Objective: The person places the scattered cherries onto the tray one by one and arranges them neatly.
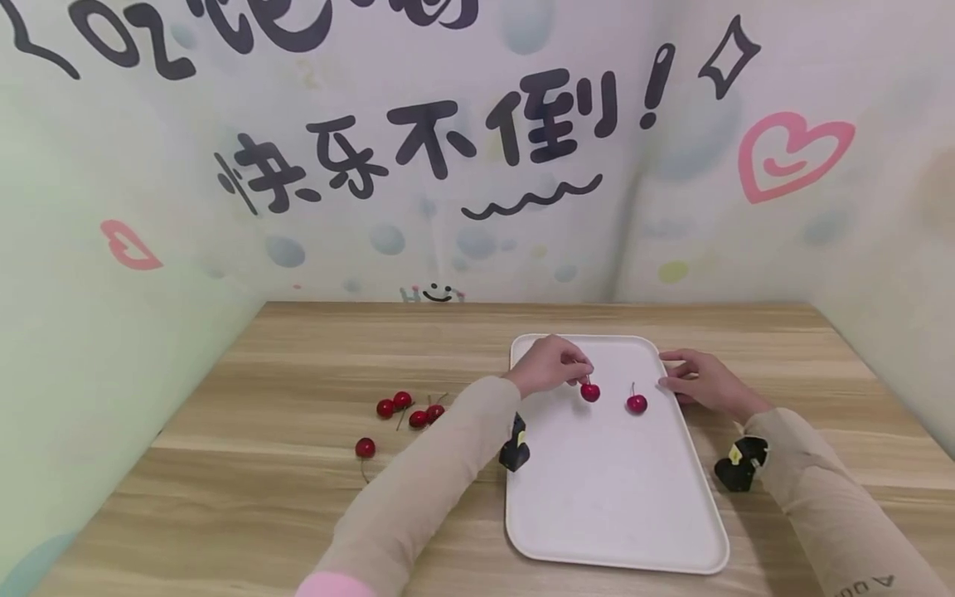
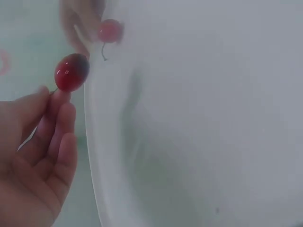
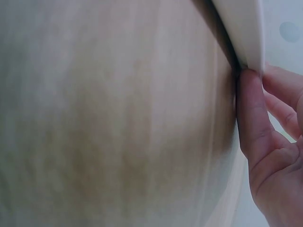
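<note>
My left hand (image 1: 550,365) is over the far part of a white tray (image 1: 612,497) and pinches a red cherry (image 1: 590,392) by its stem. In the left wrist view that cherry (image 2: 72,72) stands at the tips of the thumb and fingers. Another cherry (image 1: 637,404), stem up, lies on the tray to the right of it. At the tray's far right edge, my right hand (image 1: 701,381) holds the rim. The right wrist view has the thumb (image 3: 254,109) against the rim, with fingers on the other side.
On the wooden table (image 1: 246,514), left of the tray, lie several more cherries (image 1: 419,419), and one cherry (image 1: 365,448) sits apart nearer the front. The left forearm passes close beside them. A printed wall (image 1: 448,249) rises behind the table.
</note>
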Motion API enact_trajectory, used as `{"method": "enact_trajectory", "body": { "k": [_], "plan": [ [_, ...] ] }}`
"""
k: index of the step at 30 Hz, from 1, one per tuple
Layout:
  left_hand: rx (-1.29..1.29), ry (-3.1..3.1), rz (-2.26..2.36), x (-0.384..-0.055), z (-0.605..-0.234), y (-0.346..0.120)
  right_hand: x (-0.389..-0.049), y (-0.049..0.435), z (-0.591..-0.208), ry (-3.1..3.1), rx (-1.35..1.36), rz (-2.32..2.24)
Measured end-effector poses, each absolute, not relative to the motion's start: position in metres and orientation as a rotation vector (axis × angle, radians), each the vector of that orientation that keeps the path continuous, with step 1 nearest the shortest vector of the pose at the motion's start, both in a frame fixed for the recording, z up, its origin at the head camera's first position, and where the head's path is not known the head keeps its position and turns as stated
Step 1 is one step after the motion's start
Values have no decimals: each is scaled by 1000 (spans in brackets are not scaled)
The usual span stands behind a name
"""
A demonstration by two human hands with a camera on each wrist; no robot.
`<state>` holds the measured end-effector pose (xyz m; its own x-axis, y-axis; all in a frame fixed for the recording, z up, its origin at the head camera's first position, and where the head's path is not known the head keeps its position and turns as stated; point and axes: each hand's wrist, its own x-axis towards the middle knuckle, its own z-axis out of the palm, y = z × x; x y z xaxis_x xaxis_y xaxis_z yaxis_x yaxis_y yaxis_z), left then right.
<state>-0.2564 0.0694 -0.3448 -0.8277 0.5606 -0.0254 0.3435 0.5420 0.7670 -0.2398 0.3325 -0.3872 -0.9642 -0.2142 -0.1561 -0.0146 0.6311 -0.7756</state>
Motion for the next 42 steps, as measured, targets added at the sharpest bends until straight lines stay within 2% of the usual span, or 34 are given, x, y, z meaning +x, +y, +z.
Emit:
{"method": "enact_trajectory", "body": {
  "k": [13, 42],
  "plan": [
    [678, 2477, 963, -261, -361, 93, -237, 337, -390, 2617, -166, -1248],
    [494, 2640, 1061, -261, -380, 109, -241, 333, -389, 2610, -182, -1269]
  ]
}}
